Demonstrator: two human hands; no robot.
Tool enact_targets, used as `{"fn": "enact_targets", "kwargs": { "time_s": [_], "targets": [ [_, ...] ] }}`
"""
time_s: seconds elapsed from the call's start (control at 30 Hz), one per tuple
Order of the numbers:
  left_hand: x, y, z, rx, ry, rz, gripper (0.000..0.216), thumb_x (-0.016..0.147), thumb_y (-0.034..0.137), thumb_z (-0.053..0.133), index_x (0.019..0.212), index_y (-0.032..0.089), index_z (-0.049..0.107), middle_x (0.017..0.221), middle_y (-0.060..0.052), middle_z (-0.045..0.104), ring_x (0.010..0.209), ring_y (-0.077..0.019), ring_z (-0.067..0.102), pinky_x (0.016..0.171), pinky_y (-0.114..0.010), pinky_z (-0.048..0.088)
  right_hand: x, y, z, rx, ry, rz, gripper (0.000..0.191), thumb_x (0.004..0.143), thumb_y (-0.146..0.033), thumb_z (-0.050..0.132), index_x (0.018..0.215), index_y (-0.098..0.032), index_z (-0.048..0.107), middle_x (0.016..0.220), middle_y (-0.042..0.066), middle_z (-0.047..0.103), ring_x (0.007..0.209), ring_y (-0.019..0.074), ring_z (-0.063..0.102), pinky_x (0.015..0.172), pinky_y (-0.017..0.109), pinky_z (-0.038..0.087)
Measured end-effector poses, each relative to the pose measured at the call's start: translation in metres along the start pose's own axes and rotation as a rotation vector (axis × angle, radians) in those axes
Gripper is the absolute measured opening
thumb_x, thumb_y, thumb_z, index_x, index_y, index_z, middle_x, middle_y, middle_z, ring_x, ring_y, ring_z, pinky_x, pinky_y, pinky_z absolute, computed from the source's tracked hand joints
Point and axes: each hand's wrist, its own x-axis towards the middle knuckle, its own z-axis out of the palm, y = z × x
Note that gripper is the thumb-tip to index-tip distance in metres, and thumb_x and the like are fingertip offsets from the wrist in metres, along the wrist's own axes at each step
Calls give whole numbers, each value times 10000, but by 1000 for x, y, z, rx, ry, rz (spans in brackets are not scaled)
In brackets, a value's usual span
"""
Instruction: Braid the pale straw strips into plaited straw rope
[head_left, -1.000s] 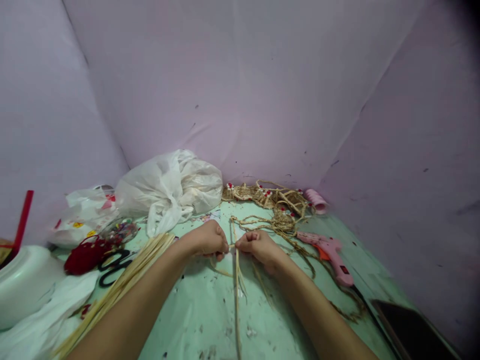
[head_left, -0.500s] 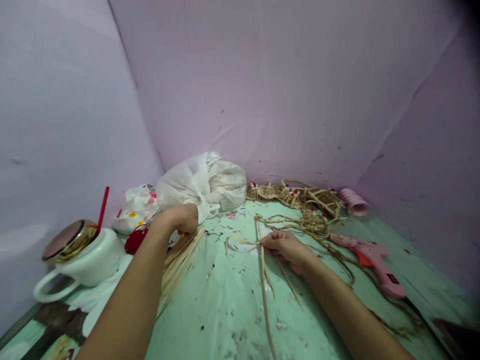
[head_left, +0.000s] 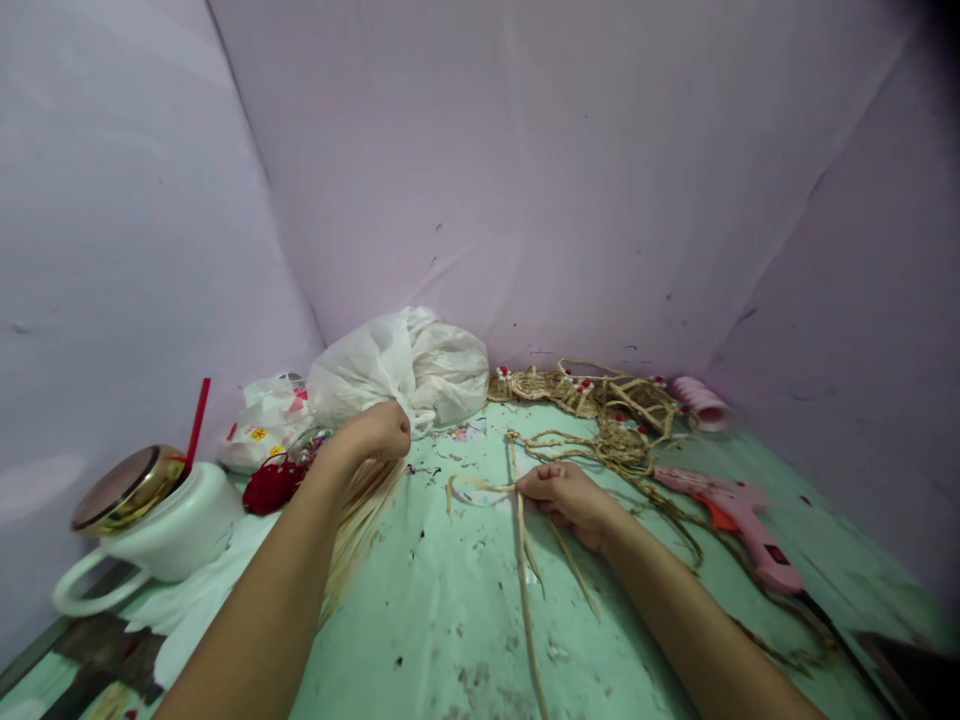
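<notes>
My left hand (head_left: 379, 432) is closed at the top end of a bundle of pale dried straw strips (head_left: 367, 515). Its fingertips are turned away, so how many strips it grips is hidden. My right hand (head_left: 562, 495) pinches a straw cord (head_left: 523, 570) where a strip crosses it. One part of that strip bends out to the left in a hook, over a small pale patterned piece (head_left: 480, 492). Loose ends hang below the pinch, and the long cord runs toward the near edge.
Twisted straw cords (head_left: 622, 445) and woven straw pieces with red and white beads (head_left: 555, 385) lie at the back right. Near them are a pink thread spool (head_left: 701, 402) and a pink glue gun (head_left: 739, 520). A white plastic bag (head_left: 405, 370), red pouch (head_left: 274, 485) and white mug (head_left: 176, 530) stand left.
My left hand has shifted a little right and up at the bundle's end, still closed. My right hand keeps its pinch on the cord. The whole view has moved slightly.
</notes>
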Motion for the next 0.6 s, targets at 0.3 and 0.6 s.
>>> {"fn": "enact_targets", "kwargs": {
  "time_s": [0.3,0.6],
  "targets": [
    [6,-2,3,-30,34,-6,190,502,187,515,628,151,653,583,-38,599,548,-146,524,496,-218,340,0,-1,0,-1,-1,5,146,587,-228,566,522,-144,466,397,-67,357,335,23,216,354,188,91],
    [-9,68,23,-102,338,312,242,647,233,450,715,186,678,714,-46,649,674,-164,553,604,-245,360,2,-2,-1,17,7,2,135,587,-218,568,522,-139,479,381,-63,384,314,21,213,347,192,101]
  ]
}}
